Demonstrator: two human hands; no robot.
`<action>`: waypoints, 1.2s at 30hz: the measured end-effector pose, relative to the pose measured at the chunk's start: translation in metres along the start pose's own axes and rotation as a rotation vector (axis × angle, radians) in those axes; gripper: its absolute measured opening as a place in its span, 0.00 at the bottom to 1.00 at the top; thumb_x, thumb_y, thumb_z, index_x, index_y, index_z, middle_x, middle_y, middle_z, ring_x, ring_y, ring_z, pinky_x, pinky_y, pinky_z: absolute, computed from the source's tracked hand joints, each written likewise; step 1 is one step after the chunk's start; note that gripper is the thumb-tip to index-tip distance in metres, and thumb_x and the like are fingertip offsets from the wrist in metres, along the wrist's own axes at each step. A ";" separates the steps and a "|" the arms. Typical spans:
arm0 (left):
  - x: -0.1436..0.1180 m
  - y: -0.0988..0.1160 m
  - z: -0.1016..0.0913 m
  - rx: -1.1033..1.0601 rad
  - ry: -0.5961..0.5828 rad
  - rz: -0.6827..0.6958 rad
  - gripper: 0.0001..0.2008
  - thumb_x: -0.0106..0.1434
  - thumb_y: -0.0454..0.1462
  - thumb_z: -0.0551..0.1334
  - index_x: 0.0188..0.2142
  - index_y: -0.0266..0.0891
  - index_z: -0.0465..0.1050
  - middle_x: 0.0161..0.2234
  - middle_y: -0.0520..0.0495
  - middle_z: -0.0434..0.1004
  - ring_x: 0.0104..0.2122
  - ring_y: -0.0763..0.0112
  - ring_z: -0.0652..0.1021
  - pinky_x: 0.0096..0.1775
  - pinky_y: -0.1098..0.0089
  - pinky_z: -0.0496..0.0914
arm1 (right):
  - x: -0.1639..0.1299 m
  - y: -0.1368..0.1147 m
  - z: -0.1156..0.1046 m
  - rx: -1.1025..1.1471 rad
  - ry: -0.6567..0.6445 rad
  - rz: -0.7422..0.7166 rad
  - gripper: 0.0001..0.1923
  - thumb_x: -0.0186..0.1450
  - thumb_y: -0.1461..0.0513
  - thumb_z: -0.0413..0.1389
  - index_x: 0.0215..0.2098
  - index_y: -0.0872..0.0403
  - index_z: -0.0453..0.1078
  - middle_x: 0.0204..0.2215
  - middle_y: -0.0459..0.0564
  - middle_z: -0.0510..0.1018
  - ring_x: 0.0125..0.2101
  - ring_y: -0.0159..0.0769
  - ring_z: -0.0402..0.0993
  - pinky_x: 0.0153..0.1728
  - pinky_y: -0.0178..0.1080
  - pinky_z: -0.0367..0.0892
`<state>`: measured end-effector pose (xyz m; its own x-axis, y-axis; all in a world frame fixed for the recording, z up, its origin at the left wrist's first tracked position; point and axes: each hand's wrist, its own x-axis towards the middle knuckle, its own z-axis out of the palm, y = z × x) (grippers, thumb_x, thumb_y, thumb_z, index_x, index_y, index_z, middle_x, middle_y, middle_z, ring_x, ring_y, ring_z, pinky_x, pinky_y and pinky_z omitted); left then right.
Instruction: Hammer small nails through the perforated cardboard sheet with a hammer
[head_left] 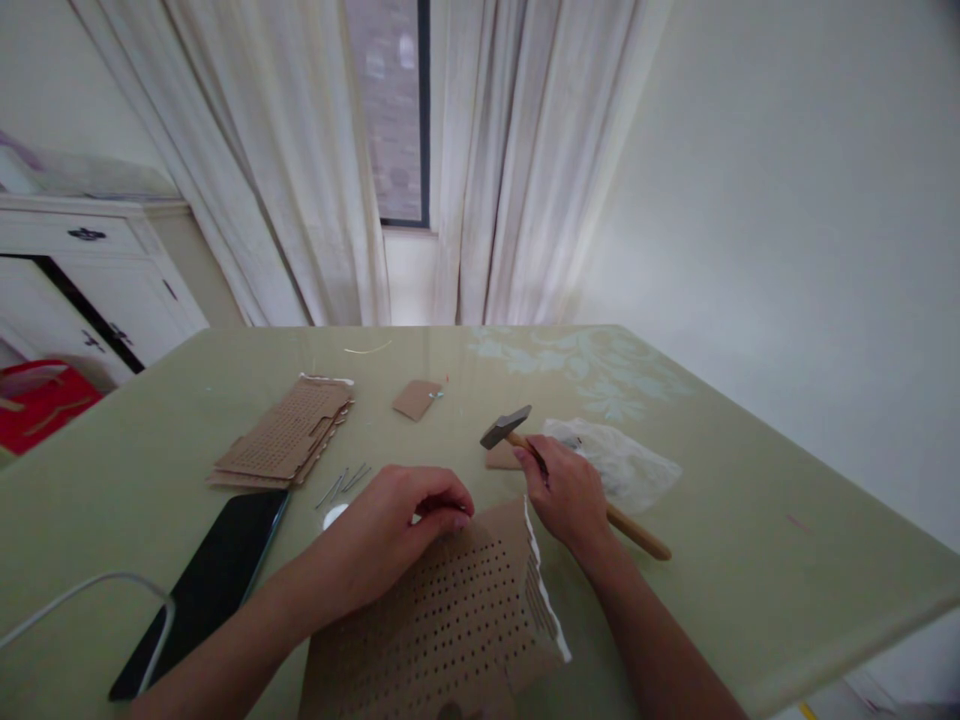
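My right hand [564, 490] grips a hammer [636, 530] by its wooden handle, close to the metal head, which points up and left above the table. Over the far edge of a perforated brown cardboard piece [457, 620], my left hand [397, 530] has its thumb and forefinger pinched together. What sits between those fingertips, if anything, is too small to make out. Rows of small holes cover the cardboard, and its right edge is torn and white. Several nails [343, 484] lie just beyond my left hand, beside a partly hidden white round thing [334, 515].
Stacked perforated cardboard [285, 430] lies at the left, near a dark phone [214, 570] with a white cable [112, 577]. A small cardboard square [417, 399] sits farther back. Right of the hammer is a clear plastic bag [622, 460]. The table [750, 560] meets curtains behind.
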<state>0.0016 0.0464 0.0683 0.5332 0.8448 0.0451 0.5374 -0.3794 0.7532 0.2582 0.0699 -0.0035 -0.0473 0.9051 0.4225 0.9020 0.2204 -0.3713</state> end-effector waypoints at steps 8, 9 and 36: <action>0.003 -0.007 0.002 -0.030 -0.008 -0.013 0.07 0.69 0.39 0.68 0.37 0.45 0.87 0.36 0.54 0.90 0.36 0.65 0.85 0.39 0.69 0.71 | 0.002 -0.014 -0.051 0.106 0.002 -0.081 0.16 0.78 0.54 0.51 0.40 0.52 0.78 0.32 0.50 0.84 0.32 0.42 0.80 0.36 0.40 0.66; 0.003 -0.008 0.002 -0.036 -0.007 -0.012 0.07 0.68 0.39 0.68 0.37 0.45 0.87 0.36 0.53 0.90 0.36 0.65 0.85 0.39 0.69 0.72 | 0.001 -0.020 -0.064 0.126 -0.012 -0.105 0.16 0.78 0.54 0.52 0.40 0.51 0.78 0.31 0.49 0.84 0.31 0.41 0.79 0.35 0.40 0.66; 0.006 -0.010 0.006 -0.055 -0.014 0.012 0.07 0.65 0.38 0.68 0.35 0.43 0.87 0.34 0.49 0.90 0.35 0.62 0.85 0.39 0.68 0.72 | -0.028 -0.069 -0.106 -0.066 -0.168 -0.258 0.14 0.79 0.56 0.50 0.41 0.50 0.76 0.34 0.50 0.84 0.33 0.44 0.80 0.34 0.41 0.64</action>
<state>0.0034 0.0532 0.0565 0.5490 0.8346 0.0456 0.4941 -0.3680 0.7877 0.2431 -0.0097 0.0981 -0.3439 0.8709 0.3512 0.8766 0.4318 -0.2124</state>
